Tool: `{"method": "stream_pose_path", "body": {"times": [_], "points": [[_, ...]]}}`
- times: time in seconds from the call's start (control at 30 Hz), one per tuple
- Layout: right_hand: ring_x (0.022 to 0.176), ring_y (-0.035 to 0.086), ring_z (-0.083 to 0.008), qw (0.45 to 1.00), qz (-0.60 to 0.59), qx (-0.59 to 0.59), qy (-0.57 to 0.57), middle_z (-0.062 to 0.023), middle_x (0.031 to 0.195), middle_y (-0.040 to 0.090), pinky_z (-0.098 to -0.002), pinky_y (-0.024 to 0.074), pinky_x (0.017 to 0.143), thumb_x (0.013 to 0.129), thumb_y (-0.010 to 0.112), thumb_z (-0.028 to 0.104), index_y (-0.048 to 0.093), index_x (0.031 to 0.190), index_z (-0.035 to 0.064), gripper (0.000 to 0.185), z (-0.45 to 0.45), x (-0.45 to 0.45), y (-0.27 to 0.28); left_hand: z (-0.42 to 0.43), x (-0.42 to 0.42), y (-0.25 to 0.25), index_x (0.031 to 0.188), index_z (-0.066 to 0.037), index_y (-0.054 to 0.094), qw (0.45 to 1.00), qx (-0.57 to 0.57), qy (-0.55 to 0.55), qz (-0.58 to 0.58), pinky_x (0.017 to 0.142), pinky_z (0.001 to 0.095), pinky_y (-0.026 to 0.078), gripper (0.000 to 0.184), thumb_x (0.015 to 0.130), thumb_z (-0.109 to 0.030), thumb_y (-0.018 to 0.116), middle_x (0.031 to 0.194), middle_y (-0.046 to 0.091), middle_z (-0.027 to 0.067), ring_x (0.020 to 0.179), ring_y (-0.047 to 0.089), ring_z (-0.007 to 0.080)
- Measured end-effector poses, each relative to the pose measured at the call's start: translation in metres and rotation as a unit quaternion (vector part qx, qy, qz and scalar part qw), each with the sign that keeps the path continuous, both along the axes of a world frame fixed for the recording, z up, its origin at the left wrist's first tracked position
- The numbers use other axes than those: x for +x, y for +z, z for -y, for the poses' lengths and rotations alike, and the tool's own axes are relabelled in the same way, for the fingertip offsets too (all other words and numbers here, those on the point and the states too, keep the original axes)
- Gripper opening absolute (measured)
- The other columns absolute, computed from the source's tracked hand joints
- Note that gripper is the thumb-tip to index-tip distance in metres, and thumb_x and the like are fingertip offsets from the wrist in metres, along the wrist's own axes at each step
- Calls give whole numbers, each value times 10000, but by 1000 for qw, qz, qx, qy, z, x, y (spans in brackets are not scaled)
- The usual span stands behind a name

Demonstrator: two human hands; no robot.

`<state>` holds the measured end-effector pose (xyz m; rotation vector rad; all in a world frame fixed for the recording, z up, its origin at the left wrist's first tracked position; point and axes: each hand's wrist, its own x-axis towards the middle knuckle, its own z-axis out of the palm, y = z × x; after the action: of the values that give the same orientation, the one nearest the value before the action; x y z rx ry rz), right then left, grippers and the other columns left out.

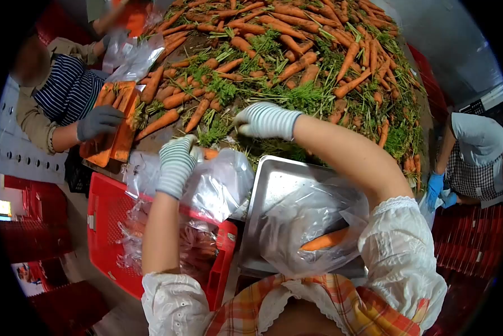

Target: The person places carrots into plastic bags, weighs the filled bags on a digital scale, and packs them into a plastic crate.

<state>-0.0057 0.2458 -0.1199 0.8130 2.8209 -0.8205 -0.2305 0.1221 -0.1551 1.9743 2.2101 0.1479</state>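
My left hand (177,164), in a striped knit glove, hangs over the pile's near edge with its fingers curled in. Close beside its fingertips shows a bit of carrot (210,153); whether the fingers grip it is hidden. Below that hand lie clear plastic bags (220,182). Reaching to the pile of carrots (296,47), my right hand (267,120) wears a matching glove, its fingers bent down at leafy scraps; anything in them is hidden. In front of me a metal tray (268,173) bears a clear plastic bag (285,224) with a carrot (324,240) in it.
A red crate (101,238) with bagged goods stands at left. Farther left, a person's grey-gloved hand (99,122) rests at an orange tray (127,120) of carrots. Another person's blue-gloved hand (434,187) is at right, above stacked red crates (464,241). Green tops (304,98) litter the pile.
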Motion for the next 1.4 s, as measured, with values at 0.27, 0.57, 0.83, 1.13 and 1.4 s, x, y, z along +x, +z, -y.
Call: {"method": "stream_pose_path", "body": {"times": [0.27,0.57,0.83,1.13,1.4], "points": [[852,596,-344,993,72,25,88,-179,896,617,-433,473,757,780,563,283,609,987,39,323,21,-23,-5,-15,-16,-16,1060,-133,582,980,-55,-40,-185,836,396,451,350,714,-114,637,1057,526,113,989,523,288],[775,614,-360,995,-84,35,-35,-217,833,622,-426,485,716,779,575,351,526,1019,-18,443,28,-1,20,-32,7,28,1122,-96,524,972,144,-160,-90,862,378,453,416,721,-69,630,1093,530,125,1031,513,289],[555,525,-129,948,143,-225,-176,-49,640,560,-286,429,501,764,596,300,566,1097,-28,468,-3,92,78,-107,16,10,1105,-111,569,1000,5,25,-11,846,378,462,326,799,-226,563,1066,607,125,933,598,305],[686,545,-120,732,-391,-483,-280,-25,817,568,-277,490,626,641,730,201,512,1132,13,569,19,164,72,-139,52,-16,1259,-21,391,974,-149,148,-82,816,390,466,724,707,-404,664,1054,624,158,943,616,285],[587,526,-119,752,-372,-402,-367,-46,751,578,-240,424,548,714,676,156,544,950,25,300,52,176,91,-138,-3,-18,1038,8,585,723,-152,68,670,702,265,481,360,749,-205,623,948,656,114,807,618,184]]}}
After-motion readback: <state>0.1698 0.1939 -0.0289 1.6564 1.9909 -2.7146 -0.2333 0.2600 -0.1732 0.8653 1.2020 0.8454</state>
